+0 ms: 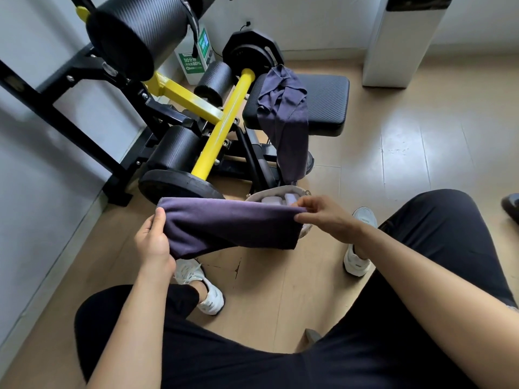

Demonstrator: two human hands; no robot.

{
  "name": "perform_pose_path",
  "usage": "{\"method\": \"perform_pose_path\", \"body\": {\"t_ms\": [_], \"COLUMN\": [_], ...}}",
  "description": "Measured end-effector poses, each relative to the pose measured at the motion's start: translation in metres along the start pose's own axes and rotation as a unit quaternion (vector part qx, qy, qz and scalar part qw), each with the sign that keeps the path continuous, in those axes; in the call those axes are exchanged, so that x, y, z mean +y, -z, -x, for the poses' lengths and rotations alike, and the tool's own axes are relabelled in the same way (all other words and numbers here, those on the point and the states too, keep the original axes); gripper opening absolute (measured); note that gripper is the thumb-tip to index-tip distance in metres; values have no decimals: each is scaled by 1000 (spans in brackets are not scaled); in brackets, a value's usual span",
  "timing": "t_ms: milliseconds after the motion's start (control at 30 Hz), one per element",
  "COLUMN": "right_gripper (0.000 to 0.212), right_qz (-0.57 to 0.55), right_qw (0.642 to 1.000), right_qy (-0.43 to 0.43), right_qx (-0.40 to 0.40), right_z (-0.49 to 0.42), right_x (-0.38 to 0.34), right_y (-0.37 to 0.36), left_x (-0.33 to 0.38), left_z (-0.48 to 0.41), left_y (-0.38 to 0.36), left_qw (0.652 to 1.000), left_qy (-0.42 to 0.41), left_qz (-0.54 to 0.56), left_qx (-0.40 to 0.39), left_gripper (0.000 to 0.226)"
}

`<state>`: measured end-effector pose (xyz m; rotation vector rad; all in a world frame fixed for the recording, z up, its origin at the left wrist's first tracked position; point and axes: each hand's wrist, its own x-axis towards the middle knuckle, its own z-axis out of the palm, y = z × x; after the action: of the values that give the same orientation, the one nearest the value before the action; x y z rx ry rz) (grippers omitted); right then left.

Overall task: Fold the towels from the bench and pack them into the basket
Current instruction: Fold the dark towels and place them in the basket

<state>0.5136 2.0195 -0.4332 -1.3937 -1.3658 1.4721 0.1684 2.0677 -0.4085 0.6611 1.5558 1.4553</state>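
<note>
Towel [230, 223] in dark purple hangs stretched between your two hands above the floor, folded over so its long axis runs left to right across your view, nearly level, with the loose lower edges drooping below the fold. Your left hand [153, 242] has its grip closed on the left end, thumb on top near the stitched corner and fingers wrapped under the cloth. Your right hand [323, 213] pinches the right end of the top fold between thumb and fingertips, the other fingers slightly spread. Just behind the towel, partly hidden by it, the basket [276, 191] sits on the floor with pale rolled pieces showing inside. Further back, a second dark towel [286, 119] lies crumpled on the counter [325, 108], a black padded seat, and trails down off its near edge toward the basket. Your knees and white shoes frame the lower view.
</note>
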Motion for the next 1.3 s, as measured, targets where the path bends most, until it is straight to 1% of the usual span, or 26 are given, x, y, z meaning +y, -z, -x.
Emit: {"method": "perform_pose_path", "body": {"t_ms": [100, 167, 233, 333, 467, 533, 600, 700, 800, 867, 933, 1000, 1033, 1133, 1233, 1300], "right_gripper": [10, 6, 11, 18, 11, 10, 8, 10, 17, 23, 26, 29, 31, 34, 38, 40], "right_qz": [-57, -92, -112, -125, -103, -68, -12, 18, -22, -50, -67, -72, -73, -67, -54, -52], "right_qw": [998, 993, 986, 973, 965, 965, 964, 968, 976, 980, 982, 985, 986, 990, 994, 995], "right_qy": [22, 28, 24, 8, -12, -12, -6, 0, 3, 4, 10, 20, 23, 27, 30, 35], "right_qx": [28, 64, 118, 194, 239, 254, 264, 252, 218, 194, 177, 158, 149, 122, 96, 81], "right_z": [0, -1, -2, -3, -2, -2, -2, 1, 4, 6, 7, 8, 9, 12, 15, 18], "right_x": [-5, -5, -5, -5, -4, -4, -5, -8, -13, -15, -17, -19, -20, -23, -24, -26], "right_y": [0, -1, -2, 0, 8, 10, 11, 9, 0, -7, -15, -23, -27, -38, -48, -54], "left_x": [-3, -5, -7, -9, -13, -14, -15, -15, -17, -18, -23, -27, -27, -31, -35, -37], "left_z": [0, 0, -1, -4, -3, 0, 1, 6, 18, 30, 38, 47, 52, 68, 80, 85], "left_y": [-1, -1, -1, 3, 6, 5, 4, -1, -11, -20, -27, -33, -36, -47, -54, -57], "left_qw": [1000, 1000, 999, 997, 979, 960, 941, 931, 931, 928, 925, 924, 925, 919, 915, 911], "left_qy": [14, 11, 4, -7, -87, -136, -169, -180, -170, -167, -149, -128, -114, -103, -70, -52], "left_qz": [-8, -18, -33, -66, -156, -211, -256, -272, -260, -255, -254, -246, -241, -245, -239, -239], "left_qx": [20, 17, 0, -47, -99, -122, -140, -163, -192, -215, -242, -262, -269, -292, -318, -331], "left_gripper": [16, 17, 18, 13, 3, 11, 14, 3, 4, 13, 5, 22, 27, 20, 26, 25]}}
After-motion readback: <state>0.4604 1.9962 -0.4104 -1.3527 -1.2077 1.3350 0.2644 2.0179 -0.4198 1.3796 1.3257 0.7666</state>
